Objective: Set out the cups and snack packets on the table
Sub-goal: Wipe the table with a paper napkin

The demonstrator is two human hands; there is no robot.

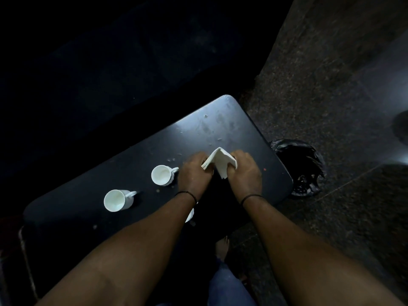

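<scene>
Dim light is falling on the dark bench (220,127), where we are gripping a folded white paper packet (218,162) between both hands. Our left hand (194,173) is curling round its left edge, our right hand (244,171) round its right, forearms reaching forward. Two white cups (162,175) (117,200) are standing left of our grip; a third is perhaps sitting under the left wrist.

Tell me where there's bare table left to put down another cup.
The far right corner of the dark table beyond the hands is free, though speckled with crumbs. The left end beyond the nearer white cup also looks free. Crowded: the middle, where the second white cup sits against the left hand and both hands hold folded white paper.
</scene>
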